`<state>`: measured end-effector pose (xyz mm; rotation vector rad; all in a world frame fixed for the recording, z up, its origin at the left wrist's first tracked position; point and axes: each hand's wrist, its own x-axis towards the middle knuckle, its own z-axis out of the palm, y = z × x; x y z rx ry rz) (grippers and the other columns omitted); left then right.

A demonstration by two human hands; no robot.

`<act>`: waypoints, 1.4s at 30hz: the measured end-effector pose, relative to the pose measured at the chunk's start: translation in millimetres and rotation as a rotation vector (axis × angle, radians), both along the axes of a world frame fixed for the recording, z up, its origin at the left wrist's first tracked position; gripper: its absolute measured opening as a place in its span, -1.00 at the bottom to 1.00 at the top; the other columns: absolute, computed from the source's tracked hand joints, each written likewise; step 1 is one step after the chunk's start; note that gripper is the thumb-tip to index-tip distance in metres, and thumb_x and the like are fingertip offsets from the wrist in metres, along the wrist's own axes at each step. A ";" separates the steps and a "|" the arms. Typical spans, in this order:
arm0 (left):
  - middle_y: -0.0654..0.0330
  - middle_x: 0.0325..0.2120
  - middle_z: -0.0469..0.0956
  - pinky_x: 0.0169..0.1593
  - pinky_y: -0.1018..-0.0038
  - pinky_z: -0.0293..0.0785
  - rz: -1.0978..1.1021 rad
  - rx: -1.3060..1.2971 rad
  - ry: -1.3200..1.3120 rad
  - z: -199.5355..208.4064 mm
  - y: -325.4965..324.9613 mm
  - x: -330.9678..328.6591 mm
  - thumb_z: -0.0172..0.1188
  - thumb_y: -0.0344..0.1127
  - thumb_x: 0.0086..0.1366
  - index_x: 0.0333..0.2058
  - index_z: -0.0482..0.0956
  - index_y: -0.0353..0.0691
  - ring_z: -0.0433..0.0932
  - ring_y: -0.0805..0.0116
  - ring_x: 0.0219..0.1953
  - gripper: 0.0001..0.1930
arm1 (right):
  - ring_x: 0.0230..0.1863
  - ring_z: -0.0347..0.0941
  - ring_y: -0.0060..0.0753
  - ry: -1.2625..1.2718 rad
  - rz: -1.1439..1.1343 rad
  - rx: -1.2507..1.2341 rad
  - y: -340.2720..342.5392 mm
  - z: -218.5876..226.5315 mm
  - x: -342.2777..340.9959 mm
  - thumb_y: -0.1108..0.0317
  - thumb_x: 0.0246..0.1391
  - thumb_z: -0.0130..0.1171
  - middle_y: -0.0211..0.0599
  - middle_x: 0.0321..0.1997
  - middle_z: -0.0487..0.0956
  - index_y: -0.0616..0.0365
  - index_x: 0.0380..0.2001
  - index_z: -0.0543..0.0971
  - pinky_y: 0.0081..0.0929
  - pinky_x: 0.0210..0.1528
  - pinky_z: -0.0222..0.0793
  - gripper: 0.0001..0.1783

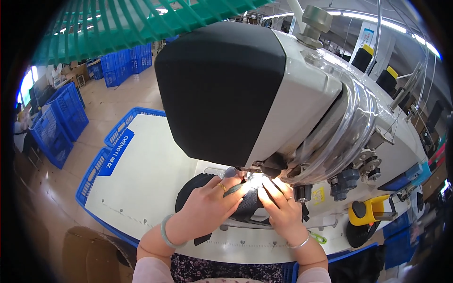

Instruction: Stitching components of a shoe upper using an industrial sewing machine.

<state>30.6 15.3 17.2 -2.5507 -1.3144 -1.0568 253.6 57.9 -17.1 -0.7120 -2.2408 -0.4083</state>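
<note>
Under the lit needle area of the sewing machine [222,89] lies a black fabric piece [245,210] with a pale patch on it. My left hand [207,203] comes in from the left, its fingers closed on the fabric's edge by the needle. A narrow dark strip [232,189] shows between those fingers. On the other side, my right hand [282,212] lies on the fabric, fingers stretched out and slightly apart. The fingertips of both hands are close to the needle, which glare and the machine head partly hide.
The white sewing table [141,165] has a blue basket [89,177] along its left edge. A yellow holder [368,211] and light-green snips [319,238] are at the right. Above hangs a green slatted cover [118,33]. Blue crates [61,122] stand on the floor beyond.
</note>
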 end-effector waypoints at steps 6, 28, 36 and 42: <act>0.16 -0.13 0.50 -0.25 0.40 0.58 0.053 0.019 0.004 0.2 -3.4 5.0 0.24 -0.44 0.07 -0.15 0.61 -0.17 0.56 0.20 -0.22 -0.69 | -0.20 0.50 -0.21 -0.058 0.035 -0.004 -2.0 9.9 3.5 0.42 -0.13 0.22 -0.27 -0.14 0.60 -0.04 -0.02 0.60 -0.23 -0.10 0.38 -0.51; 0.06 -0.08 0.58 -0.20 0.40 0.58 -0.058 0.016 0.003 1.4 0.3 -8.6 0.26 -0.45 0.02 -0.13 0.62 -0.21 0.57 0.17 -0.26 -0.64 | -0.17 0.53 -0.19 -0.043 0.087 -0.027 -3.4 11.4 0.7 0.47 -0.17 0.17 -0.25 -0.18 0.63 -0.04 -0.05 0.61 -0.21 -0.08 0.36 -0.50; 0.09 -0.03 0.54 -0.22 0.43 0.58 -0.014 0.062 0.051 -1.1 3.8 -5.4 0.25 -0.44 0.04 -0.09 0.58 -0.21 0.55 0.21 -0.23 -0.62 | -0.17 0.51 -0.18 0.018 0.082 -0.051 5.6 4.2 0.3 0.49 -0.27 0.17 -0.26 -0.19 0.62 -0.09 -0.09 0.64 -0.22 -0.09 0.38 -0.47; 0.05 0.03 0.49 -0.31 0.53 0.57 0.057 0.170 0.128 -8.4 5.8 -1.5 0.26 -0.41 0.04 -0.11 0.56 -0.22 0.50 0.31 -0.27 -0.63 | -0.23 0.48 -0.19 -0.030 0.058 -0.018 19.4 -3.7 12.4 0.48 -0.34 0.20 -0.31 -0.25 0.58 -0.12 -0.07 0.63 -0.21 -0.10 0.39 -0.41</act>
